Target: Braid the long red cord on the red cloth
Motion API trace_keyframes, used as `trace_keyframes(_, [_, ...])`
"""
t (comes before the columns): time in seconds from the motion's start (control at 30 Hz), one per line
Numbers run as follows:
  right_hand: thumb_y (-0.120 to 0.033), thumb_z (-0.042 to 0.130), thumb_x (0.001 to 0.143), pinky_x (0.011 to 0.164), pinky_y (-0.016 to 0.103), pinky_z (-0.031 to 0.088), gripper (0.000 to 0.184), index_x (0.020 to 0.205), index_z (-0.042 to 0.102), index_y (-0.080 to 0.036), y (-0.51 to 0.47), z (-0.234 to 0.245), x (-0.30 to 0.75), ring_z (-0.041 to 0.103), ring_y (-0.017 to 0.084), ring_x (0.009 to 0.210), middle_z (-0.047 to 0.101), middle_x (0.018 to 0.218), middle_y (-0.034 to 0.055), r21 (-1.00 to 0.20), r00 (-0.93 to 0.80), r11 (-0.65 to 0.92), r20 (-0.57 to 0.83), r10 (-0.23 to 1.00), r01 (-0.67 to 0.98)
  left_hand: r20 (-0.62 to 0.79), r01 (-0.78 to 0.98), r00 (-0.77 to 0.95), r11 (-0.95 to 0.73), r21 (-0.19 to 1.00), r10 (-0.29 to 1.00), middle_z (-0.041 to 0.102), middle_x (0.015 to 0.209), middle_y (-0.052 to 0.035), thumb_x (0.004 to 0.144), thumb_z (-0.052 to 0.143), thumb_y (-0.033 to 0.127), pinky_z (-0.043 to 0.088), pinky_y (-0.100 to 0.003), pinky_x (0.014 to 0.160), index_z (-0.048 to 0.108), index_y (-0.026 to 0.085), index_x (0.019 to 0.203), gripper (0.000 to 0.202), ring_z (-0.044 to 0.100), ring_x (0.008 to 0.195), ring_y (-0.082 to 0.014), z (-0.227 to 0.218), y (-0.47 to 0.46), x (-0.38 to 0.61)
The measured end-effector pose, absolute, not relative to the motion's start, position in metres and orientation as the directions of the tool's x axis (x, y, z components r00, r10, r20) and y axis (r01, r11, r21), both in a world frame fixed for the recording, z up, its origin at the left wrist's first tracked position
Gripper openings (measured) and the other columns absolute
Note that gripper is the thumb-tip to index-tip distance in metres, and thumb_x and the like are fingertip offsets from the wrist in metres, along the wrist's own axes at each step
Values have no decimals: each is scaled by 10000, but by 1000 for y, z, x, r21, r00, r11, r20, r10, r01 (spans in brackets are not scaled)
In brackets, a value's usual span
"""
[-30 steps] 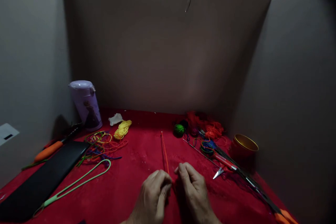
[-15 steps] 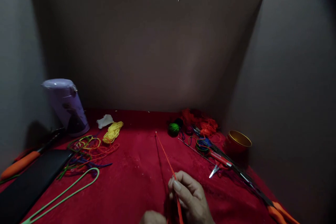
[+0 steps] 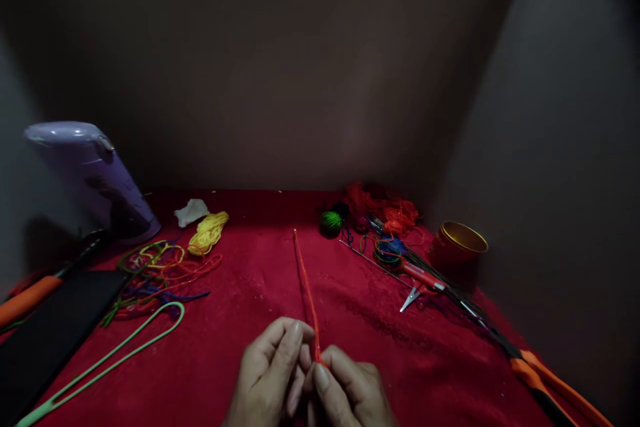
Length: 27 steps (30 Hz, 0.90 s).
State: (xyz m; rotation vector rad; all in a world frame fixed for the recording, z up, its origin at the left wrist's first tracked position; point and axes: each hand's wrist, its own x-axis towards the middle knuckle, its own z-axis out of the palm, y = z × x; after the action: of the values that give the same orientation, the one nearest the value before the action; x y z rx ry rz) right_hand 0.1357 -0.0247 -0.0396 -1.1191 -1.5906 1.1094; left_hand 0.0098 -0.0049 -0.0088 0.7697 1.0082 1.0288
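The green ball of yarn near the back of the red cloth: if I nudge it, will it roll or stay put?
The green ball of yarn looks round, so it would probably roll a little. The red cloth looks soft, which should slow it. Tangled red thread lies right beside it, so it may snag or drag strands along.

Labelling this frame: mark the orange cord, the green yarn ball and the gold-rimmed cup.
orange cord (image 3: 303, 273), head view, middle of its straight run
green yarn ball (image 3: 331, 223), head view, centre of ball
gold-rimmed cup (image 3: 464, 237), head view, gold rim
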Motion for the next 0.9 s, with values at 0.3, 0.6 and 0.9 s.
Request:
trace_keyframes(0.3, [-233,306,938,436,176,341,311,668,455,-186,-19,-29,142,468,83,439,508,519,-5,-814,-295,427,329,897,393,-459,-328,297,540,775,838,442,428,66,621,761,488,236,-152,368,523,164,671,405,330,353,-33,7,0,11])
trace_keyframes(0.6, [-357,253,990,522,219,362,421,669,464,-184,-15,-33,144,473,113,555,496,610,9,-893,-149,291,255,955,344,-506,-292,200,544,787,839,390,395,91,560,790,500,149,-150,337,525,167,680,442,262,315,-22,9,0,12])
trace_keyframes(0.9, [-412,401,900,553,254,385,329,697,492,-170,-18,-23,144,467,138,596,509,651,32,-960,-200,131,81,976,249,-451,-241,196,489,839,871,378,431,94,632,735,559,161,-152,354,512,159,711,465,253,346,-15,-2,0,12])
